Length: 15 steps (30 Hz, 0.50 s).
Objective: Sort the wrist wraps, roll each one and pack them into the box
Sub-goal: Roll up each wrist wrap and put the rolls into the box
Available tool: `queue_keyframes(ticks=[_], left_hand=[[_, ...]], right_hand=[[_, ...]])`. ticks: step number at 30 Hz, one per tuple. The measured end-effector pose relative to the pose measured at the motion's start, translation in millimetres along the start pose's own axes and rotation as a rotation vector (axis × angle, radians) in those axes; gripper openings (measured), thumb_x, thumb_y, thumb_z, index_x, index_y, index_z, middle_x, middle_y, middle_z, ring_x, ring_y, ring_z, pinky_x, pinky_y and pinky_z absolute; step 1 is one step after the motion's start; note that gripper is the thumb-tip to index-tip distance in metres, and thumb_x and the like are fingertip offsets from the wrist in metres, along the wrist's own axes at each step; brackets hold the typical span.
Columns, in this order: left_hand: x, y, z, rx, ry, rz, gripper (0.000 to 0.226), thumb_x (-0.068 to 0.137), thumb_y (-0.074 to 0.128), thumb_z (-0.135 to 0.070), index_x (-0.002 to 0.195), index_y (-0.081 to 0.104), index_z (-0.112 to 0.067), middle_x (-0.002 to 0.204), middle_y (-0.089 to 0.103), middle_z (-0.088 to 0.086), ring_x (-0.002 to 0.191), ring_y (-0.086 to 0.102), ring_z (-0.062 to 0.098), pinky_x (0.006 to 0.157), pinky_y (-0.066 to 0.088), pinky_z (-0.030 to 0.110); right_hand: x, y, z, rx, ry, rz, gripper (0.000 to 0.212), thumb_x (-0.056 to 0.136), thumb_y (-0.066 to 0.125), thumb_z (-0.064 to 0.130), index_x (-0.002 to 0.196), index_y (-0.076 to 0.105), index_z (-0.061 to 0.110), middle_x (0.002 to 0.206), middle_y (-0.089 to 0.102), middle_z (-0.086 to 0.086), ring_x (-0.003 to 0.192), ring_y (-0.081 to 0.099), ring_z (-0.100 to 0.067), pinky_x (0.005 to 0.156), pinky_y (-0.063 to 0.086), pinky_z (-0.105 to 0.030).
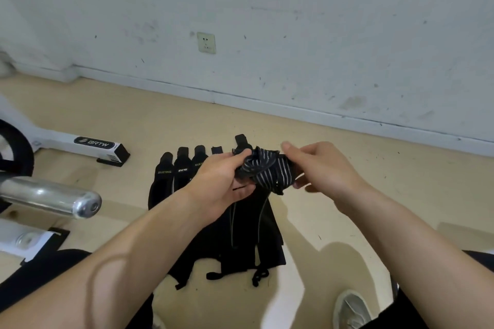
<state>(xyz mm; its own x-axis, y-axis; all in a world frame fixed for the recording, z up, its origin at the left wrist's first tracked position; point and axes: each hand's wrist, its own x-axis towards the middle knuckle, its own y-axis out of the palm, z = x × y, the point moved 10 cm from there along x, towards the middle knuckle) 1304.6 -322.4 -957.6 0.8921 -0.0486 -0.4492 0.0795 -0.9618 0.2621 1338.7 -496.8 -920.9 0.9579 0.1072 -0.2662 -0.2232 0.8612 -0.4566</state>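
Rolling looks like the step in hand. Both grips hold a striped wrap (pixel 270 171) in the air, just above the far end of the row of black wraps (pixel 181 176) laid side by side on the floor. Left grip (pixel 222 176) has its fingers curled round the wrap's left end, thumb on top, closed on the cloth. Right grip (pixel 320 168) pinches the other end, thumb above & fingers below. Its fingertips are blurred, so I can't tell how deep the hold goes. The wrap is bunched between them, more a crumpled wad than a neat coil, w/ a loose edge hanging toward the row.

No box in view, so packing looks some way off. The row lies flat & unrolled, cords trailing from its near end toward the person.

What could go wrong, as I judge it:
- Roll comes out lopsided or loose, b/c the cloth is bunched, not flat. It would likely spring open once let go.
- A dropped end could land on the row, snag the cords or mix the striped one in w/ the plain ones.
- The right-side pinch looks light, so stretchy cloth could slip out if pulled taut.
- Left of the row sit a steel bar end (pixel 85 203) & a white machine foot (pixel 93 144), and an elbow swung that way might hit them.
- A shoe (pixel 352 310) is near-right of the row, close enough to tread on the cords.
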Motion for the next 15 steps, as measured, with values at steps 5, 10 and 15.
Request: queue_keyframes(ticks=[5,10,15], left_hand=[[0,1,-6,-0.129,-0.081,0.017,0.023,0.107,0.049,-0.015,0.096,0.069,-0.012,0.085,0.072,0.006,0.064,0.064,0.014,0.057,0.052,0.022],[-12,14,-5,-0.174,-0.134,0.083,0.023,0.107,0.047,-0.013,0.093,0.065,-0.007,0.065,0.066,0.002,0.046,0.056,0.008,0.042,0.049,0.017],[-10,-9,-18,0.202,-0.061,-0.077,0.051,0.103,0.045,-0.051,0.074,0.064,-0.015,0.059,0.063,0.002,0.046,0.057,0.014,0.047,0.043,0.025]], right_hand=[[-4,-6,45,-0.294,-0.505,0.048,0.055,0.089,0.055,-0.002,0.12,0.058,0.042,0.12,0.058,0.017,0.101,0.057,0.004,0.076,0.046,-0.012],[-10,7,55,-0.143,-0.612,0.117,0.036,0.092,0.071,0.012,0.115,0.07,0.039,0.116,0.068,0.021,0.106,0.064,-0.002,0.091,0.053,-0.028],[-5,-2,53,0.115,-0.513,0.056,0.026,0.092,0.068,0.0,0.096,0.076,0.024,0.091,0.077,0.003,0.086,0.07,-0.012,0.074,0.055,-0.032]])
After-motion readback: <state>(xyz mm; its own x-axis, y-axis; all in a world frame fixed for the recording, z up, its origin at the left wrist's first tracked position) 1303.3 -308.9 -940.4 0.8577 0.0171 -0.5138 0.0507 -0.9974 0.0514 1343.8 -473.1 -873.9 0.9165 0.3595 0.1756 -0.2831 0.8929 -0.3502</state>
